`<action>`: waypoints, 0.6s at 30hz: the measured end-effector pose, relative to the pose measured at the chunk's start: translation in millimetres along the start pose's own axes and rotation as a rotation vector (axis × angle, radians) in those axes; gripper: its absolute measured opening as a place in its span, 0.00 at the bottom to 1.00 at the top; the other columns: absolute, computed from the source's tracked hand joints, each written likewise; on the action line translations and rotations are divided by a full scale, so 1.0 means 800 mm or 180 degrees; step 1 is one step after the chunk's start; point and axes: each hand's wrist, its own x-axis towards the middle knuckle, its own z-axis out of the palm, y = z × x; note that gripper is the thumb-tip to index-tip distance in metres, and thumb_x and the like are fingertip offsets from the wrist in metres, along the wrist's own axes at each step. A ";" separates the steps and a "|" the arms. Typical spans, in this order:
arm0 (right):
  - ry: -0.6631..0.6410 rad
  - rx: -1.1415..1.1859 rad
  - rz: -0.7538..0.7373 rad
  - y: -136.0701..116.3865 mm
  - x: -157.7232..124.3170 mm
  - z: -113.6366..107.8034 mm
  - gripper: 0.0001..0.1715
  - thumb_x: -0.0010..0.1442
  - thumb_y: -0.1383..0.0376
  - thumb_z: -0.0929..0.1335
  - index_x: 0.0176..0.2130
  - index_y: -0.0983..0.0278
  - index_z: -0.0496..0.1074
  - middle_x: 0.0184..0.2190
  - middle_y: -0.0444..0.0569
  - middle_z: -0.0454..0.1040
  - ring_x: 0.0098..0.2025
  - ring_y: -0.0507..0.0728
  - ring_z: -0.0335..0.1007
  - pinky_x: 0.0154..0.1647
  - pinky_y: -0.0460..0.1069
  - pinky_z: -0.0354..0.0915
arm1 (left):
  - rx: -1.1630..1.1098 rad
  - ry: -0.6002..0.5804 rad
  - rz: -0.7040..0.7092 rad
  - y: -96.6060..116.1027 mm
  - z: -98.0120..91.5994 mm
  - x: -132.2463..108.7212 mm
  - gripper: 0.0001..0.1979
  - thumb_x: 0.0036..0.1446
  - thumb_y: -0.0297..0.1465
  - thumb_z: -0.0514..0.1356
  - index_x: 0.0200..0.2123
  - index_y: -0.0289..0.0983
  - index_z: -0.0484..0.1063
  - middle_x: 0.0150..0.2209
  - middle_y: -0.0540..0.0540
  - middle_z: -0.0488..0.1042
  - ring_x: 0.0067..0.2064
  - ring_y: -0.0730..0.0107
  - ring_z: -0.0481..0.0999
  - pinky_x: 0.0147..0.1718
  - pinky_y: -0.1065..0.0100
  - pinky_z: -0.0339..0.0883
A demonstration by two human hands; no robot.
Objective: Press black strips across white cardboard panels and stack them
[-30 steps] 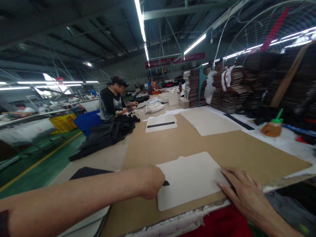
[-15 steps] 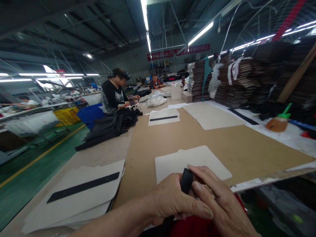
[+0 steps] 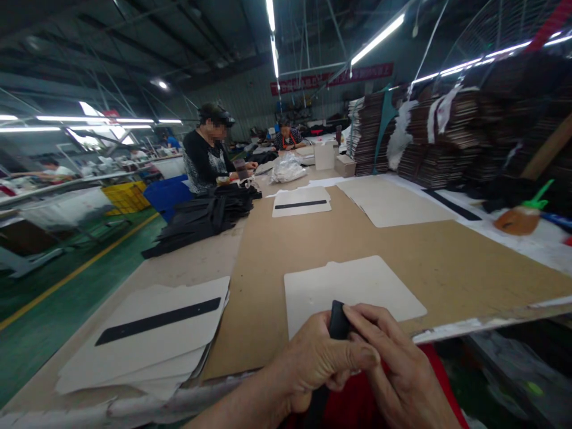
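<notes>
Black and thin, the strip (image 3: 338, 320) sits pinched between our left hand (image 3: 319, 360) and right hand (image 3: 393, 366), both closed on it, just over the near desk (image 3: 268, 250) edge. The bare card (image 3: 353, 289) has no strip yet. The pile (image 3: 147, 333) beside it looks done.

Black strip (image 3: 338, 320), upright between fingers

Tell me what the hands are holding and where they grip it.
Both the left hand and right hand pinch a black strip near its upper end; its lower part runs down between the hands, mostly hidden.
</notes>
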 end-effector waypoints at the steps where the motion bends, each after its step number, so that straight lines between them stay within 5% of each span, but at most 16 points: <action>1: 0.0035 -0.0091 -0.0062 0.002 -0.003 0.001 0.24 0.64 0.70 0.63 0.59 0.59 0.69 0.49 0.53 0.74 0.50 0.54 0.74 0.48 0.44 0.73 | -0.0039 -0.0017 0.0003 -0.002 -0.001 0.001 0.24 0.38 0.42 0.75 0.30 0.35 0.67 0.16 0.59 0.60 0.15 0.85 0.52 0.13 0.77 0.43; 8: -0.0169 -0.0067 -0.0064 0.006 -0.013 0.001 0.24 0.64 0.71 0.62 0.59 0.62 0.67 0.49 0.53 0.73 0.51 0.52 0.73 0.51 0.42 0.71 | 0.0350 0.0223 -0.0040 -0.006 0.001 0.000 0.23 0.38 0.39 0.75 0.32 0.35 0.69 0.18 0.57 0.63 0.16 0.83 0.57 0.14 0.78 0.51; 14: -0.0235 0.0003 0.0077 0.006 -0.019 0.001 0.23 0.65 0.71 0.62 0.58 0.60 0.67 0.48 0.52 0.73 0.50 0.52 0.73 0.51 0.43 0.70 | 0.0159 0.0185 0.0002 -0.026 -0.001 0.002 0.30 0.40 0.53 0.71 0.35 0.34 0.70 0.14 0.57 0.62 0.15 0.82 0.55 0.12 0.78 0.47; 18: -0.0333 0.0060 0.0179 0.005 -0.019 -0.003 0.17 0.65 0.70 0.63 0.53 0.61 0.69 0.44 0.51 0.73 0.46 0.52 0.73 0.46 0.44 0.72 | 0.0115 0.0151 -0.0025 -0.043 0.000 0.002 0.27 0.41 0.52 0.71 0.30 0.35 0.68 0.15 0.57 0.62 0.15 0.82 0.56 0.12 0.78 0.48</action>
